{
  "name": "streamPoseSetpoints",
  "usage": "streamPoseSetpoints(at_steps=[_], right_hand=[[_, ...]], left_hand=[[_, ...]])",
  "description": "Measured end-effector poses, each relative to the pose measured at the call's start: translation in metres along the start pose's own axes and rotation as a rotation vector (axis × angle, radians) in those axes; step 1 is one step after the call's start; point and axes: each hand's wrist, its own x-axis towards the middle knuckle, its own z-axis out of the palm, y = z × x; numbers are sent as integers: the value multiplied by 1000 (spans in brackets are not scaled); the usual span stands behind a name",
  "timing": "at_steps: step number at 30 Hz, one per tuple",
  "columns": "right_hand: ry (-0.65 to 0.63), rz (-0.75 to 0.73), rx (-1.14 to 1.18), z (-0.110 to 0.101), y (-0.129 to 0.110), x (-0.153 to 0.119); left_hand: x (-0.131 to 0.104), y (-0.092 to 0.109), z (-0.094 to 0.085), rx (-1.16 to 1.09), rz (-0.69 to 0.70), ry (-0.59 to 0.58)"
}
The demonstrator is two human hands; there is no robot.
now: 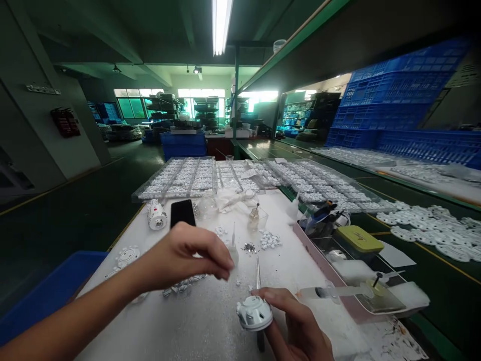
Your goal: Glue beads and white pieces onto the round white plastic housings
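My left hand (193, 250) hangs above the middle of the white work surface, its thumb and fingers pinched together; whatever they may hold is too small to make out. Lower down, my right hand (295, 321) grips a round white plastic part (254, 314) by its right side. Metal tweezers (258, 275) point away from me beside that part, partly hidden by it and by my right fingers. Beyond the hands lie a pile of small white pieces (270, 239) and a small heap of dark metal bits (249, 247).
Trays of white parts (180, 178) line the far edge. A phone (182, 213) and a white cylinder (157, 214) lie at the left. On the right are a pink-edged box (319, 260) with a syringe (330, 292) across it, and a yellow-green lid (359, 238).
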Motion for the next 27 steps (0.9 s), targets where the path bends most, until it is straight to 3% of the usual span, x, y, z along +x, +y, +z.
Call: streamPoseSetpoints(at_steps=[3,10,16,22,27], right_hand=[[-124,0,24,2,4,9],[-20,140,71,14,11,-1],[-279,161,251,12,5,9],[-246,243,330,11,2,8],[-137,469,377,14,-6,5]], left_hand=[[-6,-6,12,-113,14,-68],[-8,-22,6,-56,5,1],[-10,-29,26,-200,-1,-138],[-11,-36,31,-258,-59,-166],[-10,-31,27,-198,-42,-177]])
